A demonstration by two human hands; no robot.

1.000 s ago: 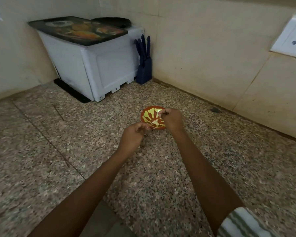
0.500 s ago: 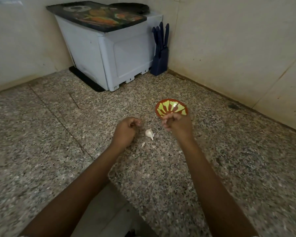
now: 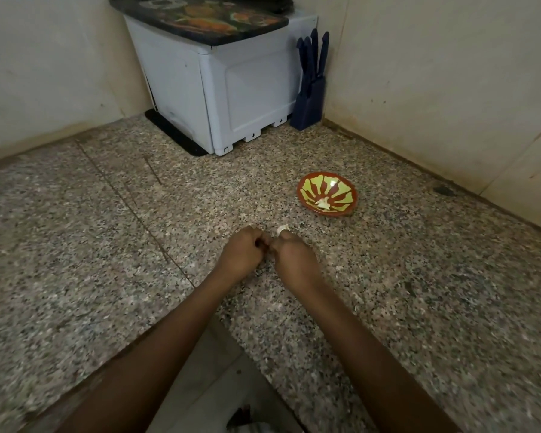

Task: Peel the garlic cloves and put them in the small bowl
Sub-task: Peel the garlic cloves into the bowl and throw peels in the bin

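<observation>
The small bowl, red-brown with yellow-green rays, sits on the speckled granite counter and holds one peeled garlic clove. Nearer to me, my left hand and my right hand meet fingertip to fingertip just above the counter, both with curled fingers. A white piece of garlic pokes out past my right hand's fingertips, which curl round it. Whatever lies inside my left hand is hidden by its knuckles.
A white appliance with a patterned dark board on top stands in the back corner. A blue knife block stands to its right against the wall. The tiled wall runs along the right behind the bowl. The counter's front edge is under my forearms.
My right hand has left the bowl and come back to the garlic that lay on the counter. My left hand has closed in against it. The camera has tilted down.
</observation>
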